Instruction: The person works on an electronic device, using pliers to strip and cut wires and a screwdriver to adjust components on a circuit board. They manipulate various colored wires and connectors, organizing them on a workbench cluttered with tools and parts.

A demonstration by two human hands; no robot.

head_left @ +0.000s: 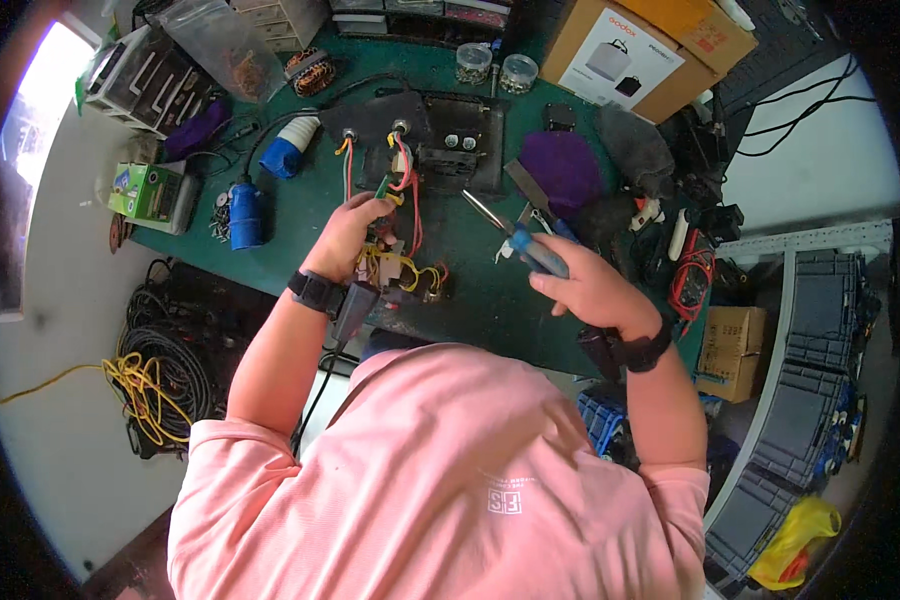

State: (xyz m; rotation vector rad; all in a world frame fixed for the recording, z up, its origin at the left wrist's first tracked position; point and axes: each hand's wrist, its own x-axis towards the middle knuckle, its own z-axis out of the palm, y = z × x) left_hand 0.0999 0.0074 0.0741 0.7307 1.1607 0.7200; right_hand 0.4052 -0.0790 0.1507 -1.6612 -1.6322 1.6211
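Note:
My left hand point(345, 238) has its fingers pinched on a small green piece point(382, 187) among the wires at the middle of the bench. Beside it stands an opened black electrical housing point(375, 117) with two round sockets, from which red wires point(416, 215) hang down. Below my left fingers lies a cluster of parts with yellow wires point(425, 273). Held in my closed right hand point(595, 290) is a blue-handled tool point(538, 252) with a long metal shaft. Its tip points up and left toward the housing, apart from it; its exact kind is unclear.
Blue industrial plugs point(243, 215) lie on the green bench point(310, 215) at left. A purple cloth point(560, 170) and red cable point(692, 280) are at right. Behind stand clear jars point(518, 75) and a cardboard box point(660, 45). Coiled cables point(160, 360) lie at lower left.

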